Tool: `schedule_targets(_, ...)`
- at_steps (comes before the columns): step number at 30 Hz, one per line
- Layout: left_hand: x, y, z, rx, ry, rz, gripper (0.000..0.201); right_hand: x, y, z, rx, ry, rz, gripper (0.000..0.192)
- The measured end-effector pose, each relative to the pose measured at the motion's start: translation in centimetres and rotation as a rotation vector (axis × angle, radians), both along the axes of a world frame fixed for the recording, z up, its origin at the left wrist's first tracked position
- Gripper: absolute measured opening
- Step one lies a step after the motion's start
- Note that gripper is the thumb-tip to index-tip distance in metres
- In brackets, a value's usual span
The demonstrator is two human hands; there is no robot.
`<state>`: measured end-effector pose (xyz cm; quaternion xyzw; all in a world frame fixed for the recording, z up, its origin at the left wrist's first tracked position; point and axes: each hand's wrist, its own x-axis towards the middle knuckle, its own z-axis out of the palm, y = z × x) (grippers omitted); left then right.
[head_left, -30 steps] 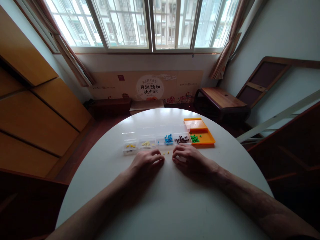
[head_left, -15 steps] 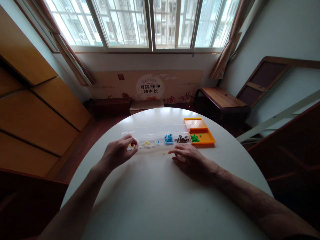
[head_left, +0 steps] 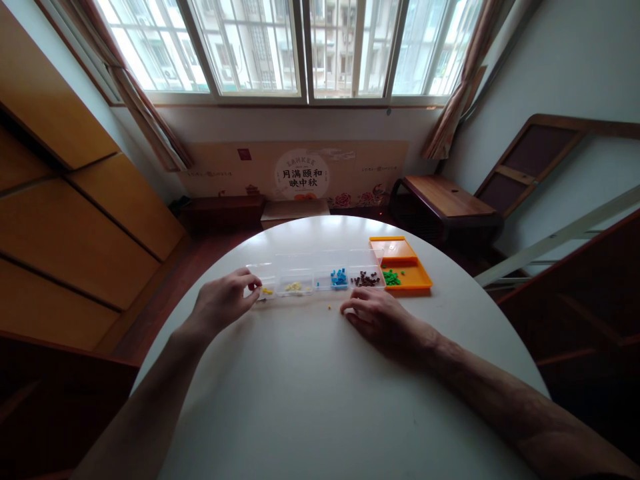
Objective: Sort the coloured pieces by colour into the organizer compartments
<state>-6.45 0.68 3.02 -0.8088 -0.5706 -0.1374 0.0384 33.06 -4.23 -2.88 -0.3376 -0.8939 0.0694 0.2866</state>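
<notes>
Counter (head_left: 300,400): white, round-edged, carrying all the small pieces.

Left hand (head_left: 225,298): at the left end of the box, thumb and forefinger brought together in a pinch beside the yellow pieces (head_left: 267,291); whether a piece sits between the fingertips cannot be told.

Right hand (head_left: 377,313): low over the counter, just in front of the dark brown pieces, fingers bent; whether it grips anything cannot be told.

Loose yellow piece (head_left: 329,308): one, very small, on the counter between the hands, near the right fingertips and well apart from the left.

Clear plastic compartment box (head_left: 325,287): beyond the hands, clear lid (head_left: 300,260) laid back on the far side. Contents, left to right: yellow pieces; pale yellow pieces (head_left: 294,287); blue pieces (head_left: 339,276), mostly heaped at the right of their section; dark brown pieces (head_left: 366,279), scattered.

Orange tray (head_left: 419,275): at the right end of the box, divided in two; green pieces (head_left: 391,277) in the near section, gathered toward its left.
</notes>
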Motion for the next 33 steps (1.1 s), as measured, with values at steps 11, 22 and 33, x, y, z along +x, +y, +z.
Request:
schedule_targets(11,3.3,-1.2,0.0,0.226,-0.135,-0.203,0.018,0.3,0.3,-0.4,-0.008,0.049,0.042,0.008)
schedule_targets(22,12.9,-6.0,-5.1,-0.099,-0.577,-0.645,0.012,-0.8,-0.5,1.0,0.083,0.224,0.134,0.010)
schedule_targets(33,13.0,-5.5,-4.2,-0.289,-0.865,-0.624,0.020,-0.7,-0.5,1.0,0.143,0.232,0.181,0.008)
